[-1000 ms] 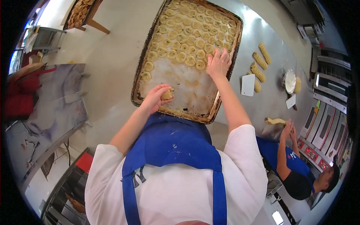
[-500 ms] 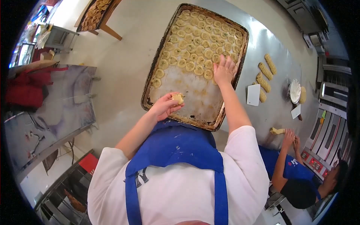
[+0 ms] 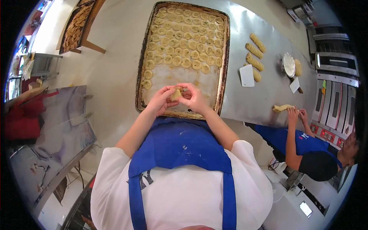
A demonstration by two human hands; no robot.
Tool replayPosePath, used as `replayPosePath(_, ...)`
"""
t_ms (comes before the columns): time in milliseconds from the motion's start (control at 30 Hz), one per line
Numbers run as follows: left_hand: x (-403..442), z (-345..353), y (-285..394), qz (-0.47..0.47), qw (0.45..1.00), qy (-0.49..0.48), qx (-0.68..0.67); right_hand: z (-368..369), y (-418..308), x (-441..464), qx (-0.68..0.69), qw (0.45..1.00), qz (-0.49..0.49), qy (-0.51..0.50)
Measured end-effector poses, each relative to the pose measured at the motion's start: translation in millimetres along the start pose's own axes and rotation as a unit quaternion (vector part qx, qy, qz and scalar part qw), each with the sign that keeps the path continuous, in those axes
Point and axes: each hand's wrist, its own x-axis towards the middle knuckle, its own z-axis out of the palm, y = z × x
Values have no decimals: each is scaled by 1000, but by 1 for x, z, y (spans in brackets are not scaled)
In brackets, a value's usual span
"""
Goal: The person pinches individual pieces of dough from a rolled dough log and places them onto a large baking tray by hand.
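A large dark-rimmed baking tray (image 3: pixel 226 57) lies in front of me, its far part covered with rows of round dough slices (image 3: pixel 178 43). Over the bare near part of the tray, my left hand (image 3: pixel 161 101) has its fingers closed round a small stack of dough pieces (image 3: pixel 176 94). My right hand (image 3: pixel 194 100) meets it from the right, fingertips curled at the same dough. What lies between the right fingertips is partly hidden.
Several ridged dough rolls (image 3: pixel 254 50), a white scraper (image 3: pixel 247 76) and a bowl of white filling (image 3: pixel 288 65) are on the metal table (image 3: pixel 239 101). At right, a co-worker's hands (image 3: pixel 298 113) handle a dough strip (image 3: pixel 283 108). A side table (image 3: pixel 61 115) stands left.
My right hand has left the slices at the tray's right side and come back to my left hand at the dough. The co-worker's hands are still at the dough strip.
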Motion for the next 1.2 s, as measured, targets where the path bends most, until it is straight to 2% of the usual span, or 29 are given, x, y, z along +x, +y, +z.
replayPosePath(167, 10, 3, -14, 66, 985, -8, 162, -1, 18, -6, 0, 994, 78, 72)
replayPosePath(200, 11, 5, -15, 80, 980, -12, 184, 0, 17, -7, -28, 995, 46, 84)
replayPosePath(300, 11, 4, -16, 61, 990, 4, 125, 6, 14, -10, -114, 984, -78, 115)
replayPosePath(367, 9, -2, -14, 45, 998, -13, 30, 9, 1, -12, -148, 972, -152, 100)
replayPosePath(400, 8, -3, -13, 32, 999, -20, -17, 8, 3, -12, -136, 977, -134, 91)
replayPosePath(500, -1, -2, -11, 36, 999, -16, 24, 5, 11, -5, -72, 993, -72, 54)
replayPosePath(567, -2, -6, -8, 27, 998, -24, 58, 3, 18, -2, -5, 1000, -20, 22)
replayPosePath(633, -1, -14, -6, 21, 995, -12, 95, 2, 15, 0, 14, 1000, 7, -3)
replayPosePath(700, 1, -19, -5, 54, 980, -11, 190, 0, 15, 2, -4, 1000, 19, -16)
replayPosePath(767, 0, -15, -7, 125, 950, 7, 286, -1, 19, 4, -60, 998, 15, -15)
replayPosePath(800, -2, -11, -5, 160, 907, 17, 389, -2, 21, 4, -81, 997, 14, -13)
replayPosePath(867, -5, -6, -1, 227, 784, 42, 577, -4, 25, 7, -123, 992, 11, -12)
replayPosePath(900, -5, -3, 2, 236, 727, 71, 641, -9, 25, 9, -192, 981, -17, 26)
replayPosePath(1000, -5, -9, 9, 225, 728, 97, 640, -29, 25, 12, -345, 929, -85, 103)
replayPosePath(1033, 0, -26, 5, 284, 738, 81, 606, -33, 29, 11, -364, 918, -101, 116)
replayPosePath(1100, -2, -30, 12, 246, 797, 71, 547, -41, 55, 19, -384, 914, -116, 65)
replayPosePath(1200, -2, -34, 16, 169, 849, 63, 496, -46, 62, 18, -379, 924, -43, 33)
